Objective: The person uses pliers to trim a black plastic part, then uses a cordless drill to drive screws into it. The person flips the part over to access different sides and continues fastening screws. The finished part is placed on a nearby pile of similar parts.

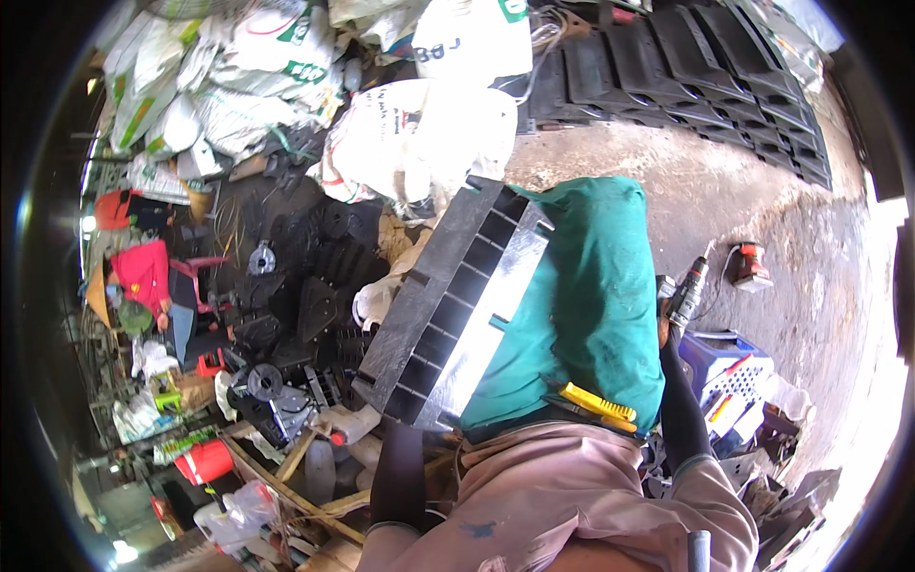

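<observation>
A long black plastic part (453,305) with a row of open compartments lies slanted across my lap, one side face shiny. My left forearm reaches its near end; the left hand is hidden behind or beneath it. On the right, my right hand (664,327), partly visible, is closed round a handheld power tool (688,294) with a thin bit pointing up and away. The tool is apart from the black part. Green cloth (600,286) covers my legs under the part. A yellow-handled tool (597,401) rests on the cloth at my waist.
Stacked black plastic parts (667,76) stand at the back right. A red power tool (752,267) sits on the floor, near a blue-and-white basket (729,372). White sacks (419,133) are piled ahead. Dark parts clutter the left, where a person in pink (141,272) sits.
</observation>
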`<act>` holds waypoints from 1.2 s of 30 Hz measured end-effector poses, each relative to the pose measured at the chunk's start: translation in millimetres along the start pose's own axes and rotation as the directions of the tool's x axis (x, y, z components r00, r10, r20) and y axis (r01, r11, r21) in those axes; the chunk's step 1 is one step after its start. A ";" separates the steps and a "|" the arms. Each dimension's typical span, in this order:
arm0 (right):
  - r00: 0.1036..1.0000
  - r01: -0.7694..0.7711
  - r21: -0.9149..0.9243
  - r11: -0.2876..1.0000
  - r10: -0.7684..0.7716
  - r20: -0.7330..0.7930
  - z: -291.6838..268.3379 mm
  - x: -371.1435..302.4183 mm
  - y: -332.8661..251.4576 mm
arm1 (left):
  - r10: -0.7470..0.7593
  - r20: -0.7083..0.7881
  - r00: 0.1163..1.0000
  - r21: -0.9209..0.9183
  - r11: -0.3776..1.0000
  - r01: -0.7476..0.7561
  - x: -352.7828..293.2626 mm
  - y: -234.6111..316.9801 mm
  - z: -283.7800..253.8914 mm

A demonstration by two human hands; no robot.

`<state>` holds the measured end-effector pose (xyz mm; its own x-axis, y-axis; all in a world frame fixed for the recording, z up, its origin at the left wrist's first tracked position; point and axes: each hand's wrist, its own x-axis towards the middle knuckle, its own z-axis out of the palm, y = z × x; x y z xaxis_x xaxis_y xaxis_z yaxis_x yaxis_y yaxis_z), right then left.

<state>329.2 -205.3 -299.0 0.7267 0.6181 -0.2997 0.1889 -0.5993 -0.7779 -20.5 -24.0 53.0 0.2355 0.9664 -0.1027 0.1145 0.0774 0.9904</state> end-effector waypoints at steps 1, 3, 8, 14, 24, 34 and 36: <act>1.000 0.000 0.003 1.000 0.000 0.010 1.4 -6.0 0.8 | -0.008 -0.008 1.000 -0.017 1.000 0.008 -1.6 -2.6 -3.8; 0.999 0.005 0.009 1.000 -0.006 0.039 0.7 -13.6 4.9 | -0.032 -0.042 0.999 -0.065 0.997 0.029 -8.8 -9.9 -11.4; 0.994 -0.004 0.028 1.000 0.001 0.110 -8.9 -16.7 34.5 | -0.102 -0.158 0.982 -0.188 0.980 0.071 -34.4 -37.8 -42.5; 0.965 0.045 0.240 0.970 -0.104 0.242 -68.9 -29.6 52.2 | -0.240 -0.369 0.898 -0.288 0.948 0.135 -101.6 -66.5 -94.2; 0.871 0.449 0.011 0.893 -0.435 -0.230 -94.1 -66.9 -194.0 | -0.287 -0.460 0.840 -0.350 0.928 0.125 -123.8 -100.6 -151.0; 0.426 0.723 0.297 0.624 -0.741 0.519 -25.3 -133.7 -364.9 | -0.142 -0.370 0.918 -0.353 0.936 0.003 -59.9 -114.8 -161.5; 0.428 0.766 0.153 0.624 -0.673 0.603 -25.2 -139.7 -356.4 | 0.066 -0.306 0.950 -0.301 0.940 -0.162 -71.3 -123.4 -162.3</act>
<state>177.1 -90.9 34.1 -0.2148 0.9747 0.0622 0.5732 0.1774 -0.8000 -208.1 -62.7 -46.9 -0.0642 0.9979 -0.0043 -0.2214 -0.0100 0.9751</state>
